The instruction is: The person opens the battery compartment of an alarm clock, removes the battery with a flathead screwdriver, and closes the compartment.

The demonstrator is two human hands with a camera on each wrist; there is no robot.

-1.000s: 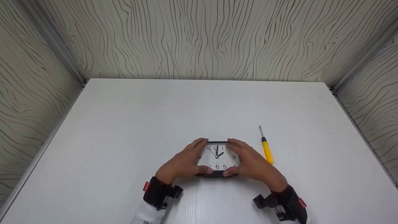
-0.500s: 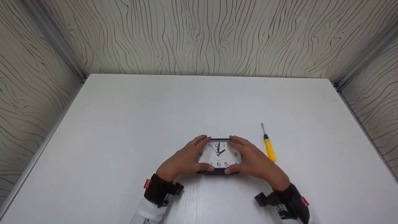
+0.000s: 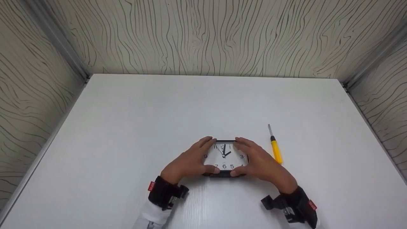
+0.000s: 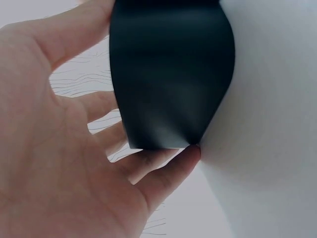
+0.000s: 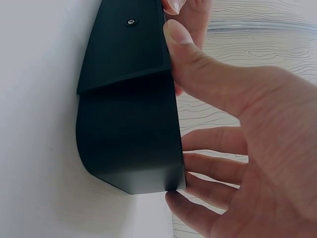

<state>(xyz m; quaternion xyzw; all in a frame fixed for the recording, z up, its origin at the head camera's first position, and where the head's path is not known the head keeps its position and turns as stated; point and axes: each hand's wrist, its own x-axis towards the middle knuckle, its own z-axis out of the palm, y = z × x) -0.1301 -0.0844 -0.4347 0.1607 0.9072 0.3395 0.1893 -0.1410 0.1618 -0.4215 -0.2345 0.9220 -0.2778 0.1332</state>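
A black-framed square clock (image 3: 224, 162) with a white dial lies face up on the white table, between both hands. My left hand (image 3: 190, 160) grips its left side, thumb on the near edge and fingers around the far corner. On the opposite side my right hand (image 3: 259, 163) holds it the same way. The left wrist view shows the clock's smooth black side (image 4: 168, 74) against the left fingers. In the right wrist view a small screw (image 5: 131, 22) sits in the black casing (image 5: 131, 134), near the right thumb. Parts of the dial's sides are covered by the hands.
A screwdriver (image 3: 276, 149) with a yellow handle lies on the table (image 3: 143, 111) just right of the right hand, its metal tip pointing away. Wood-grain patterned panels (image 3: 203, 38) stand behind the table and along both sides.
The head view has tilted slightly, so the table, clock and screwdriver appear a little higher and farther right. Both hands keep the same hold on the clock.
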